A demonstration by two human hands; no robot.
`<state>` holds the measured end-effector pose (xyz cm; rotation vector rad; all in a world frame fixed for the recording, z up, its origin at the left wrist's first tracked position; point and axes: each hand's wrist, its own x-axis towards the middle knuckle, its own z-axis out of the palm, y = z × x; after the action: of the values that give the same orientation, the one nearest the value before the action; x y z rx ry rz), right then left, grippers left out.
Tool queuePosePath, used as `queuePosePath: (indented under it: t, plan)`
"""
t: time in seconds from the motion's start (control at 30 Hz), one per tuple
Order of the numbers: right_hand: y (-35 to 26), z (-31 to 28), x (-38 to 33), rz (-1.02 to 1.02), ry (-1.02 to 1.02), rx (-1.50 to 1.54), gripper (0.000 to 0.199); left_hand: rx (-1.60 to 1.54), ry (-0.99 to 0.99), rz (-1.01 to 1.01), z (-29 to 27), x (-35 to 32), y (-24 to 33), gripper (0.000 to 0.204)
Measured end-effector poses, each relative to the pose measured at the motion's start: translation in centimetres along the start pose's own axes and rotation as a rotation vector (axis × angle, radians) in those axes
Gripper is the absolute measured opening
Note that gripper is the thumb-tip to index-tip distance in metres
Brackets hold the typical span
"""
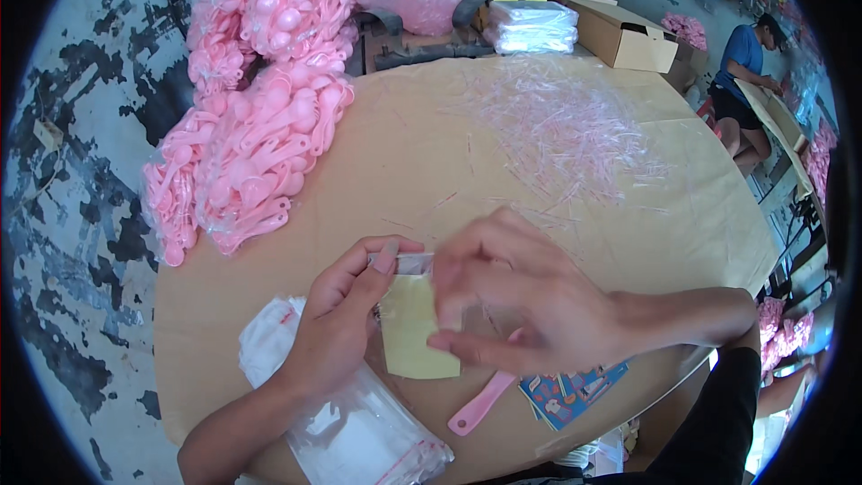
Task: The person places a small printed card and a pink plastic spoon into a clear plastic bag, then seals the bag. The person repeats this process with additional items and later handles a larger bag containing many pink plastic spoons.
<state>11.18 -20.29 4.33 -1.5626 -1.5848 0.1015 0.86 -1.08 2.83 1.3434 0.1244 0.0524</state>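
Observation:
My left hand (pixel 346 310) is closed, pinching the upper edge of a small clear plastic bag (pixel 415 264) between thumb and fingers. A pale yellow card (pixel 420 328) shows in or behind the bag; which of these I cannot tell. Over its right side is my right hand (pixel 521 296), fingers bent and smeared by motion, so whether they grip anything is unclear. Below that hand lies a pink plastic spoon (pixel 482 404), its upper end hidden. Beside it are colourful printed cards (pixel 570 393). Under my left forearm rests a stack of clear plastic bags (pixel 364 436).
Bags of pink spoons (pixel 274 126) are heaped at the table's left. Thin clear strips (pixel 575 126) lie scattered on the brown tabletop (pixel 395 144). At the far edge stand stacked plastic packs (pixel 530 27) and a cardboard box (pixel 628 36). Another person (pixel 745 81) works at far right.

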Motion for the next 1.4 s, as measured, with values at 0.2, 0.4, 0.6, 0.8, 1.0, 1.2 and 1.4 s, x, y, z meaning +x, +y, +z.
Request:
queuePosePath:
  t: [0.2, 0.4, 0.6, 0.8, 1.0, 1.2, 1.4]
  plan:
    - [1.4, 0.6, 0.2, -0.014, 0.176, -0.391, 0.056, 0.01, 0.009, 0.133, 0.8, 0.0, -0.3, 0.037]
    - [1.0, -0.8, 0.2, 0.372, 0.1, 0.019, 0.028, -0.01, -0.032, 0.136, 1.1, 0.0, -0.5, 0.045]
    - [0.5, -5.2, -2.5, 0.427, 0.241, 0.132, 0.022, -0.114, -0.115, 0.1, -0.1, 0.2, -0.5, 0.05]
    - [0.3, -3.1, -4.9, 0.324, -0.069, -0.43, 0.049, 0.018, -0.171, 0.118, 0.9, 0.3, -0.1, 0.045]
    - [-0.1, -2.7, -1.6, 0.338, -0.211, -0.055, 0.029, -0.013, -0.169, 0.164, 0.4, -0.4, -0.1, 0.042]
    - [-2.9, -5.1, -1.2, 0.195, -0.221, -0.171, 0.011, 0.005, -0.159, 0.102, 1.1, -0.5, 0.2, 0.042]
    - [-4.3, -7.6, -3.6, 0.083, 0.068, -0.06, 0.01, -0.014, -0.125, 0.116, 0.6, -0.1, -0.3, 0.042]
